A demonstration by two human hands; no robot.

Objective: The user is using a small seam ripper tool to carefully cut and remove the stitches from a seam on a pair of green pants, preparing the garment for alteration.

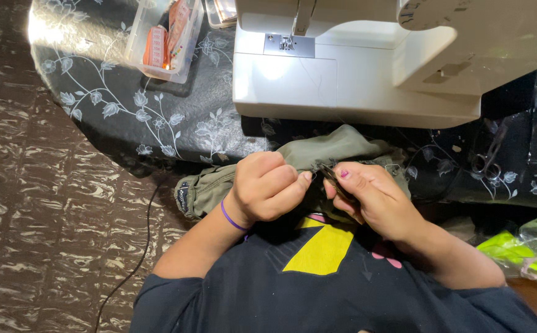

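The left hand [267,187] bunches the olive cloth [317,154] at the bench [114,92] edge while the right hand [367,194] pinches a small dark tool [333,177] at it; keeping the cloth taut seems wise

Olive-green cloth [317,151] at centre; white sewing machine [354,68] at twelve o'clock; black tablecloth [114,92] with pale flower vines at ten; purple wristband [231,219]; pink, perhaps magenta, nail polish [344,174].

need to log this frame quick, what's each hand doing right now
Left hand: closed, fingers pinching the olive green fabric.
Right hand: closed on a small dark tool at the fabric; what kind cannot be told.
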